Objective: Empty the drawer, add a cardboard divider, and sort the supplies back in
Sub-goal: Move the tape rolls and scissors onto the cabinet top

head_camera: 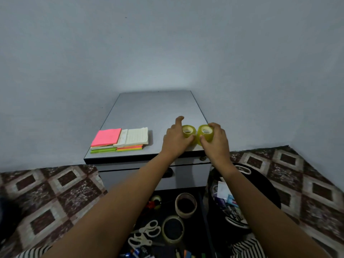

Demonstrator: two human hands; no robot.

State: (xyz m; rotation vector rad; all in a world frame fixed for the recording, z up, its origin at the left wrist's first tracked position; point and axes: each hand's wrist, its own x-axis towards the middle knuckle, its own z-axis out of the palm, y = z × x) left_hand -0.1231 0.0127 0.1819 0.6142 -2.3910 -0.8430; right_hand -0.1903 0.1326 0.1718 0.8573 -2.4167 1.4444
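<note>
Judging by where things lie, the emptying step is only partly done. The left hand (176, 138) grips the left yellowish clear tape roll (188, 131), thumb underneath and one finger pointing up past it. The right hand (216, 140) curls over the right yellowish clear tape roll (205, 132). Both rolls sit low over the near right corner of the grey tabletop (152, 112) of the small cabinet, side by side and nearly touching. Whether they already rest on the surface I cannot tell.

Also on the tabletop, well to the left, are a square pink sticky-note pad (107, 136) and a white lined paper pad (136, 135), lying on green, orange and yellow note stacks.

The open dark drawer (205, 220) below the arms is far from empty. It holds white-handled scissors (147, 232), a brown-cored tape roll (185, 204), a wide pale tape ring (173, 229), a small tape dispenser (155, 202) and some markers (137, 252) at the bottom edge. A round black bin (260, 183) with mixed packets stands just right of the drawer on the patterned floor.

No cardboard divider shows anywhere, so fitting it and sorting everything back in are both left to do.
</note>
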